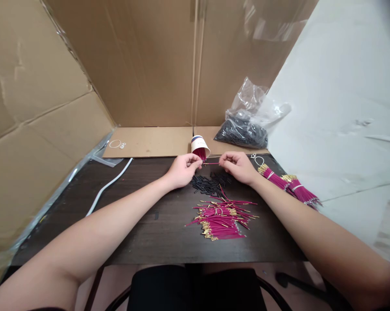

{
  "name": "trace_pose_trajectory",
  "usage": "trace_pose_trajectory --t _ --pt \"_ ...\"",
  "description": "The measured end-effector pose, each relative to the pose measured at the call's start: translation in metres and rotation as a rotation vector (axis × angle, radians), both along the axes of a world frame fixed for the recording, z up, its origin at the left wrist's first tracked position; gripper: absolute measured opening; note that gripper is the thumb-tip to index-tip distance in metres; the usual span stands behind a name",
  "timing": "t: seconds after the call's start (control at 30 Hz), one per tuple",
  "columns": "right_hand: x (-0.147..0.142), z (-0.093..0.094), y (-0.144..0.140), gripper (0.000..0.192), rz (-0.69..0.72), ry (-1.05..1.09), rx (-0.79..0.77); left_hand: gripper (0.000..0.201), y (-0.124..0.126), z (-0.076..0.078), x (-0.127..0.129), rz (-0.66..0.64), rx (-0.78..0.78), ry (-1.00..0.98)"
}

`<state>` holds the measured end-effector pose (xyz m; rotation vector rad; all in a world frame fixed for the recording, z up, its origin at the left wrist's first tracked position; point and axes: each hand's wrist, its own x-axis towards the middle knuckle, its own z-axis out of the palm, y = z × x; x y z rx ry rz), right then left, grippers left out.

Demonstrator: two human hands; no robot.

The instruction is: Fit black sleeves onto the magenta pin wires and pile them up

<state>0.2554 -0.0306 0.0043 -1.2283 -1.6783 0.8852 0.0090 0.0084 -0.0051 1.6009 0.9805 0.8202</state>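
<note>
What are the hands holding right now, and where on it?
One thin magenta wire, pinched at its ends: left hand at the left end, right hand at the right.

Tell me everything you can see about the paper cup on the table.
The paper cup is white with a thin dark band near its base. It lies tipped on its side at the far edge of the dark table, by the cardboard sheet, mouth turned toward the person. Magenta wires fill its mouth. It sits just beyond the left hand, close to the fingertips; whether they touch it cannot be told.
</note>
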Motion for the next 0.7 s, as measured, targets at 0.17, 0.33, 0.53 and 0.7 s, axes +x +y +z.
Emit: trace_pose_trajectory --t 0.17,0.33,0.53,0.7 --pt "0.0013 -0.0023 0.0018 0.025 0.002 -0.033 0.013 0.006 0.0003 -0.0008 -0.0006 -0.011 0.022 -0.005" --pt "0.0017 -0.0041 0.0029 0.024 0.002 -0.057 0.014 0.008 0.0004 -0.0018 -0.0014 -0.026 0.040 0.011" --pt "0.0013 -0.0025 0.0016 0.025 -0.020 -0.064 0.033 0.007 -0.0001 -0.0009 -0.0014 -0.025 0.048 0.019" --pt "0.0015 -0.0013 0.0013 0.024 -0.020 -0.056 0.016 0.007 -0.0009 -0.0004 -0.0005 -0.015 0.033 0.007"
